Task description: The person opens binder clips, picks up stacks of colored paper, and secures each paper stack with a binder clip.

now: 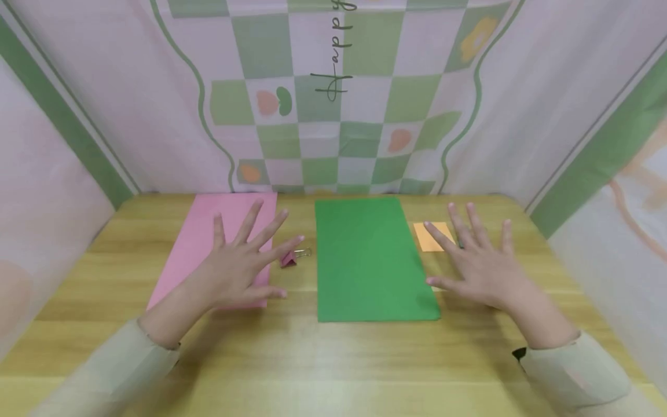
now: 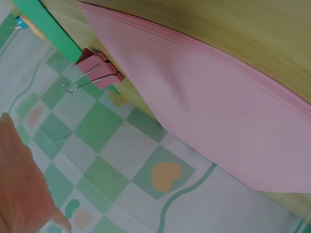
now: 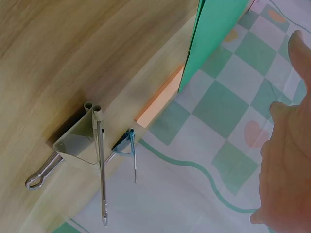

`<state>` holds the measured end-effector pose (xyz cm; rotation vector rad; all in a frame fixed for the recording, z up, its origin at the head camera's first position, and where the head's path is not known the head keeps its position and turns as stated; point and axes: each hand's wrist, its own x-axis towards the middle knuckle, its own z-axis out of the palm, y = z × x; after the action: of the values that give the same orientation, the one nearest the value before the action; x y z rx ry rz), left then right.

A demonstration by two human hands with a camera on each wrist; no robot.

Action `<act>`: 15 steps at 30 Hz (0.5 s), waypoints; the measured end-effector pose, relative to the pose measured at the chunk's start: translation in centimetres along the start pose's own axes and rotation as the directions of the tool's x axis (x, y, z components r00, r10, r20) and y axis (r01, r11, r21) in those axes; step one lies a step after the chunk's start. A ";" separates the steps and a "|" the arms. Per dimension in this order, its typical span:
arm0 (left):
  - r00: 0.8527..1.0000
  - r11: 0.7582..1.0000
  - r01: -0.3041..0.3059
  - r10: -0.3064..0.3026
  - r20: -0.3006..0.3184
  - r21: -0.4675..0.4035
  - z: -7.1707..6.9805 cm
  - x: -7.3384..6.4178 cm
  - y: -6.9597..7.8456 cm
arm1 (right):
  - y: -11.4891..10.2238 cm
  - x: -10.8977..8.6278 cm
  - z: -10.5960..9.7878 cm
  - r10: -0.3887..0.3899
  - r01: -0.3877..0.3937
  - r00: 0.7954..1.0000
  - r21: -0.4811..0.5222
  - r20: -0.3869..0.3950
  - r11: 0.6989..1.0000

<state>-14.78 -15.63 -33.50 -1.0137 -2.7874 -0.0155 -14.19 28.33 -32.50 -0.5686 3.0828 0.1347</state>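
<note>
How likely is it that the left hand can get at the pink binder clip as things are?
Probably yes: the left hand looks empty, fingers spread close by, and the left wrist view shows nothing covering the pink binder clip, between the pink paper and green paper.

Tilted view from the right wrist: a wooden bench [image 3: 63, 48] fills the upper left, its grain running diagonally. On it sits a large pale binder clip [image 3: 75, 148] with two silver wire handles, and just beside it a smaller blue binder clip [image 3: 122, 142]. Farther along lie an orange paper pad [image 3: 158, 103] and, next to that, green paper [image 3: 211, 41]. Behind hangs a cloth [image 3: 235, 107] of green and white checks. At the right edge, partly cropped, the right hand [image 3: 287, 150] is well apart from both clips
</note>
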 end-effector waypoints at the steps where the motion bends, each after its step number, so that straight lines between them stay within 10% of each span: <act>1: 1.000 1.000 -0.003 0.003 0.001 -0.002 -0.1 0.1 0.1 | 0.1 0.0 -0.1 0.001 -0.001 1.000 0.002 0.000 1.000; 15: 0.995 0.995 -0.076 0.080 0.065 -0.059 -0.1 0.4 2.0 | 2.4 -0.6 -1.5 0.084 -0.094 0.995 0.177 0.061 0.980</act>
<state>-13.80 -13.83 -33.39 -1.1571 -2.8200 -0.0505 -14.47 30.62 -30.83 -0.4125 3.0257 -0.1249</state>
